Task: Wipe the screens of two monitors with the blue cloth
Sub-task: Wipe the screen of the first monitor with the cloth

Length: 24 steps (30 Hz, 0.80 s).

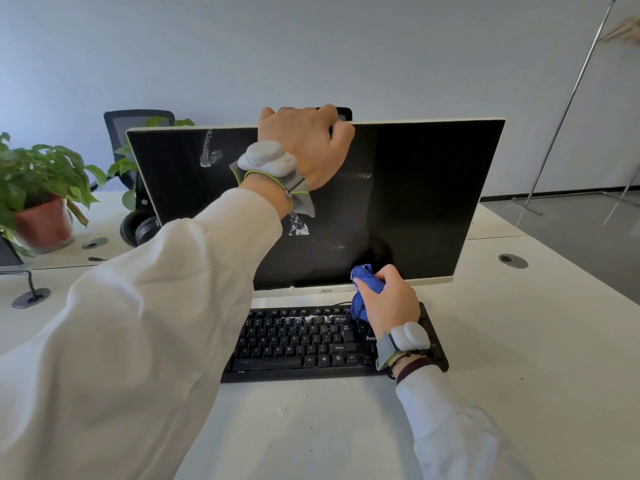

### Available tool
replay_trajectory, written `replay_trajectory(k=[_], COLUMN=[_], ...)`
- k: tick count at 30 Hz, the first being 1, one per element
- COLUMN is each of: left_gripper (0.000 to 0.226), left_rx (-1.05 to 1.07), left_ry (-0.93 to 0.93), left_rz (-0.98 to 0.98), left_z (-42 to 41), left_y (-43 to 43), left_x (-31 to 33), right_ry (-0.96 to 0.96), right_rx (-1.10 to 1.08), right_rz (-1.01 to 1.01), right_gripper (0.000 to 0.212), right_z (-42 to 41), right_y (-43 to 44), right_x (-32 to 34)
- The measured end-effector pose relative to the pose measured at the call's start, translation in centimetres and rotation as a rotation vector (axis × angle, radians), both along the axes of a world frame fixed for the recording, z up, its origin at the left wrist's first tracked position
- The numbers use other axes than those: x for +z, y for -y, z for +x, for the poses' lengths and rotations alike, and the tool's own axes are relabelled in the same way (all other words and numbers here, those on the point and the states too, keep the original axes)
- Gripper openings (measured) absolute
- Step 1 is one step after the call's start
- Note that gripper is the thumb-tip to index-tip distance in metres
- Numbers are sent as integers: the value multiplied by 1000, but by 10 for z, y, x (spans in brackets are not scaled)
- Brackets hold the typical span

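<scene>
A white-framed monitor [433, 188] with a dark screen stands in front of me on the desk. White smears mark the screen at the upper left and near the middle. My left hand [308, 147] grips the monitor's top edge, fingers curled over it. My right hand [388, 299] holds the bunched blue cloth [367, 282] against the screen's bottom edge, just above the bezel. Only one monitor's screen shows; a dark edge peeks up behind its top.
A black keyboard [304, 341] dusted with white crumbs lies under my right wrist. A potted plant [41, 188] stands at the left, headphones [138, 228] and a black chair [135, 133] behind the monitor. Cable grommets [512, 260] sit in the white desk [519, 341].
</scene>
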<state>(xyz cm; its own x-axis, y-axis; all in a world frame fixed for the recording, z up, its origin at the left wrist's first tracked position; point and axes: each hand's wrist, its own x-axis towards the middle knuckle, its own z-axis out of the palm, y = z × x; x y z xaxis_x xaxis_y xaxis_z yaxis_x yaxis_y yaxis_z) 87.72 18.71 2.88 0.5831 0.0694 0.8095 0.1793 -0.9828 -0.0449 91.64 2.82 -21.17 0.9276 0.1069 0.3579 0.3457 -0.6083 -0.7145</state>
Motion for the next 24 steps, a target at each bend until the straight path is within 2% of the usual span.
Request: replay_trajectory(k=[7,14,18,24], left_gripper=[33,38,38,36], left_rx=[20,19,11,16], left_ry=[-1,49,46,48], left_rz=[7,10,7,13], left_z=[-1,4,4,5], left_y=[-6,4,-2,-3], left_x=[0,-6,-4,-4], right_ry=[108,77,97,156], right_rx=[-17,0,21,9], right_rz=[133,62,42,119], right_gripper=[32,33,33,35], right_z=[-1,-4,-3,5], right_y=[-12,-7,-6,-6], right_x=[29,-5,10,47])
